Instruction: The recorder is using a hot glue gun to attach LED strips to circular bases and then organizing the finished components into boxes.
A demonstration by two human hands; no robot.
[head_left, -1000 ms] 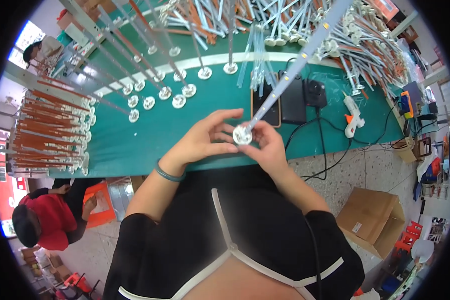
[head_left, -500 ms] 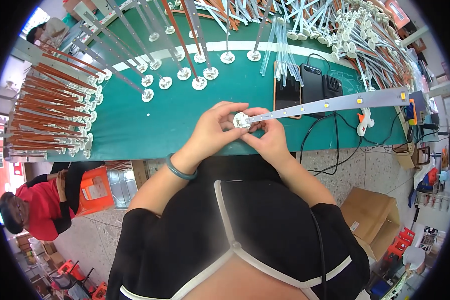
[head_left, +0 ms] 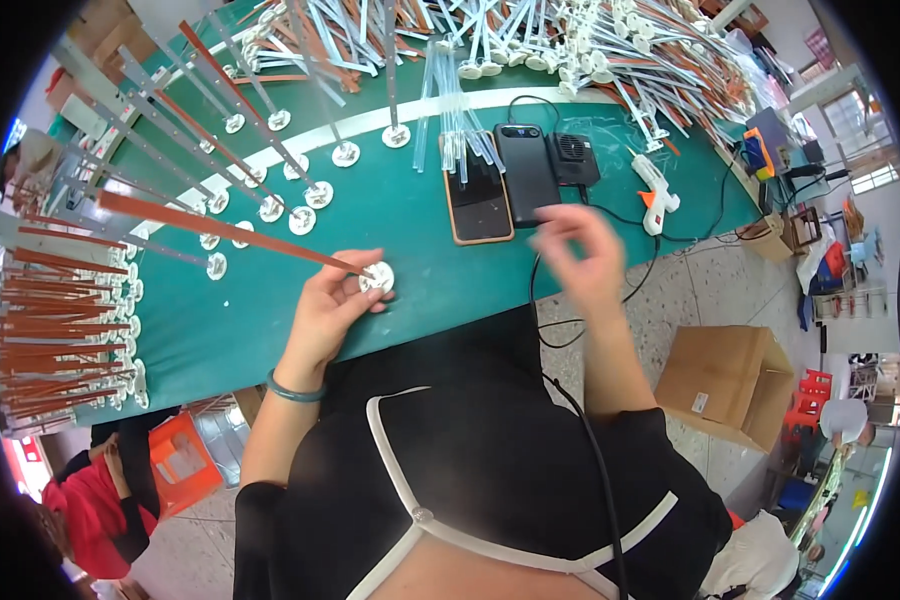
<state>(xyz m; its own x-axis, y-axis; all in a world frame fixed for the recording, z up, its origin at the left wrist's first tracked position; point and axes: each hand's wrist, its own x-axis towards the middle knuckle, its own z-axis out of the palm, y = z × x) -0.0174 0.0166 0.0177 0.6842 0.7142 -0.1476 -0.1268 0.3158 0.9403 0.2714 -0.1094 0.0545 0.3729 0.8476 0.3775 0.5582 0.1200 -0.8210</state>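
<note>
My left hand (head_left: 322, 312), with a bangle at its wrist, grips the round white base (head_left: 377, 277) of a LED strip between thumb and fingers. The long thin strip (head_left: 220, 233) slants from the base to the upper left, its brown back showing. My right hand (head_left: 588, 262) is raised over the table's front edge, blurred, with fingers apart and nothing visible in them. Nearest to it are a black power bank (head_left: 526, 175) and a phone in an orange case (head_left: 482, 205). Beyond it to the right lies a white glue gun (head_left: 658, 195).
Several LED strips stand on round bases (head_left: 319, 194) across the green table (head_left: 410, 255). A dense row of brown strips (head_left: 65, 330) fills the left end. Clear glue sticks (head_left: 457, 125) lie behind the phone. A large pile of strips (head_left: 610, 45) covers the back. Cables hang over the front edge.
My right hand has let go of the LED strip and moved right. My left hand keeps the base; the strip has swung from pointing right to upper left. The view has shifted right.
</note>
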